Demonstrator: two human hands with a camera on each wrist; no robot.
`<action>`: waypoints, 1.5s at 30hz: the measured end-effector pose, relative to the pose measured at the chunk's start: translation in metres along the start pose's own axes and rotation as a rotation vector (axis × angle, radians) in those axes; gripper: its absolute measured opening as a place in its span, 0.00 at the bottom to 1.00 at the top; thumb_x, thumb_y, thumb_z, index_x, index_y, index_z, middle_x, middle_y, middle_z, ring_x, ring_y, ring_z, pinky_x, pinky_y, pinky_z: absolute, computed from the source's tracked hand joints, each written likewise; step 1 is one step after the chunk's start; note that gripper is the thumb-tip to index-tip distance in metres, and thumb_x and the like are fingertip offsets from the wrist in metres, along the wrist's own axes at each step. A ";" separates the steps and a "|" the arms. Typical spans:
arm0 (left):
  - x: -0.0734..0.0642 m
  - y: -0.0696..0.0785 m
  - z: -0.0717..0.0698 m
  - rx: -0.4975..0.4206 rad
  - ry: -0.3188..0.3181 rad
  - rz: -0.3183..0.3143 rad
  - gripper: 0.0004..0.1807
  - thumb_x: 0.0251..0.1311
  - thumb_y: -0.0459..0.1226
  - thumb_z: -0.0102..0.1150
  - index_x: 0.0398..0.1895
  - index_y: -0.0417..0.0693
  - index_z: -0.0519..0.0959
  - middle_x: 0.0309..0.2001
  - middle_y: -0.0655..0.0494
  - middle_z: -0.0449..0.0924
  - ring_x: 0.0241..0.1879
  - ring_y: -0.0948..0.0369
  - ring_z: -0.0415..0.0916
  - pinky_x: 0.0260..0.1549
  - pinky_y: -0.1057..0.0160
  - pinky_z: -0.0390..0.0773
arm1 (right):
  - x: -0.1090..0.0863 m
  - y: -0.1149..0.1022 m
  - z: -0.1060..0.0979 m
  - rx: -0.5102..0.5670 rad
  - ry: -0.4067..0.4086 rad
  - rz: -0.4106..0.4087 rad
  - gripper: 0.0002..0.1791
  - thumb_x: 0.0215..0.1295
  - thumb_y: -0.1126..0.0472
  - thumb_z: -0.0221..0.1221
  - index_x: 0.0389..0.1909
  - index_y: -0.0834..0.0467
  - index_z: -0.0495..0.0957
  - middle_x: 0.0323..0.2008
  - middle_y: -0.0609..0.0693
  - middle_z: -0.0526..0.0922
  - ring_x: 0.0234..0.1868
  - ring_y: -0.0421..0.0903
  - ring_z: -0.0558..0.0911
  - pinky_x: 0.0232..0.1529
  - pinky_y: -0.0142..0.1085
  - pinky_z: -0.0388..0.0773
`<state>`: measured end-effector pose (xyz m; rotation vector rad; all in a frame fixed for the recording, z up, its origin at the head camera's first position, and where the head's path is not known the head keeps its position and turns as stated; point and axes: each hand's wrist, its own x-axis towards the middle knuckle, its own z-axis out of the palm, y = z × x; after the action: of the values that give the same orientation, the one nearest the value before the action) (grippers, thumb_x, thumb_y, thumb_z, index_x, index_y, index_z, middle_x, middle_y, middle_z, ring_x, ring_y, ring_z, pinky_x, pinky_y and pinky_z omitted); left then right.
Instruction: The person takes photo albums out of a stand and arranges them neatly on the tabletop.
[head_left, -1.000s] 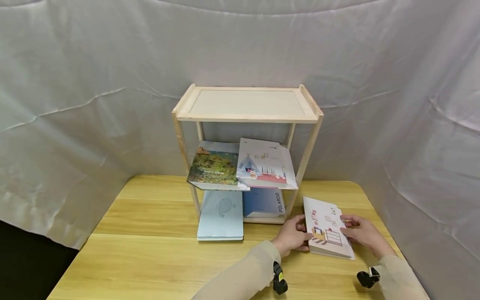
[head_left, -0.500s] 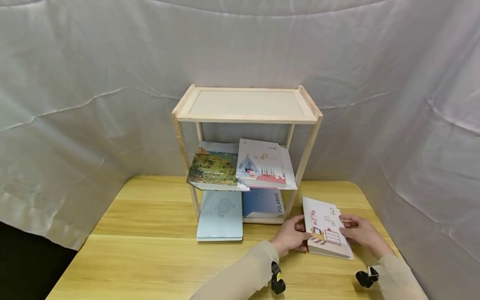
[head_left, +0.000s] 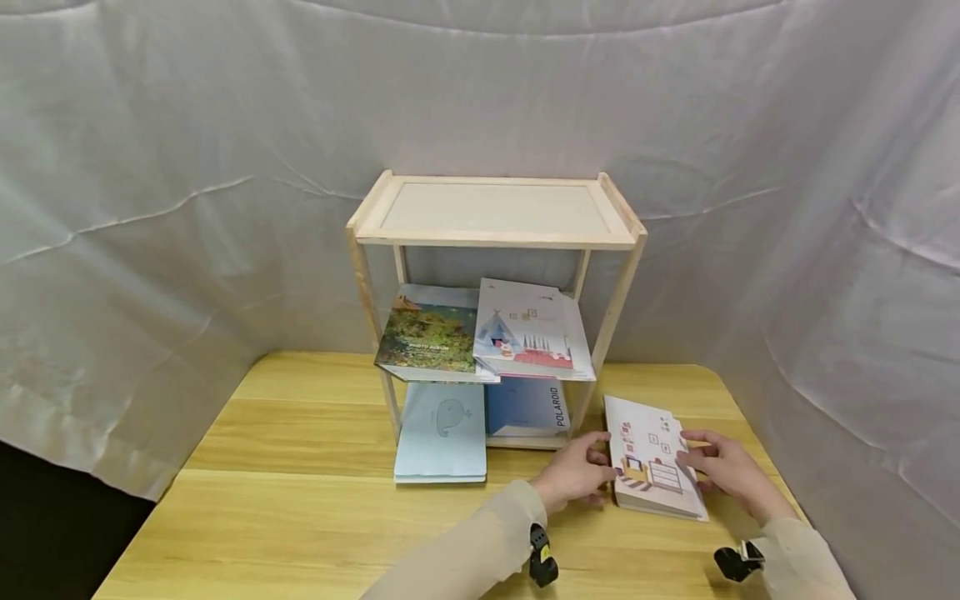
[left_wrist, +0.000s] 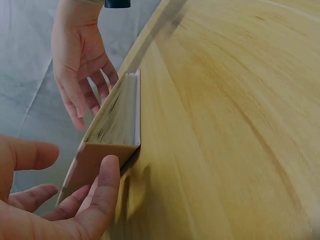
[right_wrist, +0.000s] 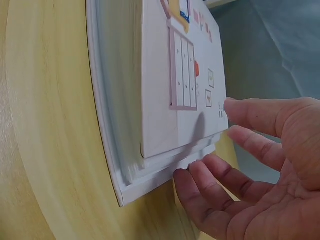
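At the far left, grey cloth [head_left: 142, 267] is hanging behind and beside the yellow wooden table [head_left: 300, 442]. A pale wooden rack [head_left: 491, 207] is standing toward the back of the table. On its middle level, a dark photo album [head_left: 427, 333] is lying at the left; below it, a light blue notebook [head_left: 438, 446] with a whale drawing is jutting past the rack's front edge. Farther right, a blue album [head_left: 525, 408] lettered POLAROID is sitting on the lower level, and above it a white tent-print album [head_left: 521, 325] is overlapping the photo album's right edge.

Just right of the rack, your left hand [head_left: 573, 477] is resting beside the spine of a white book [head_left: 654, 458], thumb and fingers standing apart; whether the tips are touching it, the views are not clearly showing. The book is lying cover up on the table, between your two hands, its red and yellow drawings facing upward. Your right hand [head_left: 729, 471] is bending in at the book's right edge, its thumb at the cover's edge and its fingers standing apart too.
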<state>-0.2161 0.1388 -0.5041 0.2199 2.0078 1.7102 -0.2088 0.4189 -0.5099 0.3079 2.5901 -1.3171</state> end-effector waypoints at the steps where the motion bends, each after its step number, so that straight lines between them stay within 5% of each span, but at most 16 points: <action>1: -0.001 0.001 -0.001 0.002 -0.006 0.000 0.32 0.71 0.29 0.66 0.76 0.54 0.74 0.50 0.49 0.80 0.34 0.51 0.84 0.34 0.51 0.92 | -0.001 -0.001 0.000 0.003 0.002 0.001 0.35 0.80 0.57 0.61 0.77 0.72 0.62 0.58 0.70 0.78 0.52 0.54 0.80 0.45 0.41 0.88; 16: -0.011 0.009 -0.020 -0.012 -0.074 0.050 0.33 0.71 0.30 0.66 0.77 0.54 0.72 0.57 0.48 0.80 0.36 0.45 0.85 0.36 0.51 0.92 | -0.014 -0.014 0.000 0.053 0.008 -0.051 0.36 0.81 0.55 0.60 0.79 0.70 0.61 0.64 0.73 0.73 0.53 0.48 0.82 0.48 0.38 0.90; 27: -0.027 0.017 -0.032 -0.015 -0.125 0.074 0.32 0.73 0.35 0.66 0.78 0.58 0.72 0.59 0.49 0.80 0.35 0.55 0.84 0.37 0.55 0.92 | -0.025 -0.025 0.006 0.110 -0.006 -0.112 0.37 0.81 0.57 0.60 0.80 0.70 0.59 0.66 0.74 0.73 0.57 0.51 0.83 0.54 0.45 0.91; 38: -0.037 0.011 -0.045 -0.028 -0.137 0.098 0.33 0.73 0.34 0.65 0.78 0.61 0.71 0.64 0.44 0.79 0.39 0.53 0.86 0.40 0.53 0.93 | -0.035 -0.041 0.015 0.180 -0.011 -0.184 0.36 0.81 0.57 0.61 0.79 0.71 0.61 0.64 0.72 0.73 0.53 0.51 0.86 0.53 0.47 0.91; 45: -0.047 0.016 -0.054 -0.003 -0.170 0.122 0.34 0.73 0.34 0.65 0.79 0.62 0.70 0.65 0.46 0.79 0.34 0.57 0.85 0.40 0.55 0.93 | -0.043 -0.050 0.020 0.212 -0.001 -0.190 0.37 0.80 0.57 0.62 0.80 0.68 0.60 0.67 0.73 0.70 0.54 0.43 0.85 0.53 0.46 0.91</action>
<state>-0.2031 0.0748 -0.4718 0.4793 1.9012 1.7056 -0.1804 0.3704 -0.4710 0.0951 2.5340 -1.6599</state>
